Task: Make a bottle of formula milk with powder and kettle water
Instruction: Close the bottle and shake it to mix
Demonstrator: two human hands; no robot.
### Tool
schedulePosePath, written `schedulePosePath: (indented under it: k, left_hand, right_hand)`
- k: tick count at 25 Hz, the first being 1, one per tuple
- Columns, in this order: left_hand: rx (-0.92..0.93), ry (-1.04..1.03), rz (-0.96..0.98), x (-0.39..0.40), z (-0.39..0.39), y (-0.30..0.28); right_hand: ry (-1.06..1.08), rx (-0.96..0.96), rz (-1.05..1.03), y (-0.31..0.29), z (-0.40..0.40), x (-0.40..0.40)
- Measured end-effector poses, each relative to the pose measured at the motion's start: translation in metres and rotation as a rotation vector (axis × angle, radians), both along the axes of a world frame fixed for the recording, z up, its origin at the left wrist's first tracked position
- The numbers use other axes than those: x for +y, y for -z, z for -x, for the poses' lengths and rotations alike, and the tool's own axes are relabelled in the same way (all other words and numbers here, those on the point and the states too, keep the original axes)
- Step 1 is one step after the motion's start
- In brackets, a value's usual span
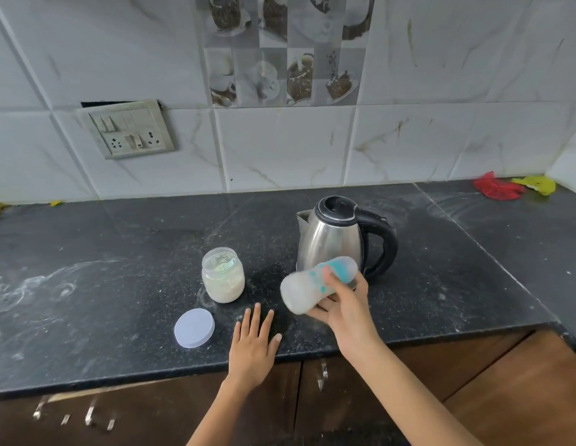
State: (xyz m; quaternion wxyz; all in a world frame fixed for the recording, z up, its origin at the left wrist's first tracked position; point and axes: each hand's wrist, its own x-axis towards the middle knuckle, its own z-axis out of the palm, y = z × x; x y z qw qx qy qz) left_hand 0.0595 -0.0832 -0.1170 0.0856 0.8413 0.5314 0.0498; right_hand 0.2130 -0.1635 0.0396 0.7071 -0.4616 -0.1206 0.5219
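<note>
My right hand (342, 304) grips the blurred bottle (315, 286), tilted before the kettle (336, 236); my left hand (254, 344) lies flat and open on the worktop (119, 284); the powder jar (223, 274) stands left of the kettle.

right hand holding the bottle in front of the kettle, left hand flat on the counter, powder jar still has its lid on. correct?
Not quite. In the head view the powder jar is open; its lid lies flat on the counter in front of it. The rest holds: right hand grips the bottle before the kettle, left hand flat.
</note>
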Motion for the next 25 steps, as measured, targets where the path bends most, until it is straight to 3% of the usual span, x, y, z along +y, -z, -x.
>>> schedulePosePath:
  k: [2, 4, 8, 11, 14, 15, 20, 25]
  left_hand:
    - [-0.004, -0.002, -0.009, -0.002, 0.000, 0.000]
    - [-0.002, 0.017, -0.019, -0.003, -0.001, 0.001]
    - [-0.011, -0.003, 0.007, -0.002, 0.000, 0.000]
    - [-0.043, 0.023, 0.006, -0.002, 0.000, 0.003]
    - [-0.020, 0.008, 0.074, 0.001, -0.001, 0.002]
    - [-0.023, 0.011, 0.082, 0.000, -0.003, 0.002]
    - [-0.027, 0.057, -0.019, 0.002, -0.003, 0.005]
    - [-0.038, 0.066, 0.024, 0.000, -0.002, 0.003]
  right_hand:
    - [-0.044, 0.062, -0.041, 0.000, 0.002, -0.002]
    - [-0.157, -0.042, -0.031, 0.000, 0.006, -0.004]
    - [-0.004, 0.086, -0.169, -0.002, -0.001, 0.002]
    - [-0.209, -0.119, -0.135, 0.000, 0.010, -0.005]
    - [-0.046, -0.071, -0.173, 0.002, 0.002, 0.004]
    - [-0.027, -0.147, -0.164, 0.002, -0.002, 0.007]
    - [-0.067, -0.932, -0.162, 0.049, 0.000, 0.010]
    - [-0.079, -1.157, 0.024, 0.091, -0.012, 0.026]
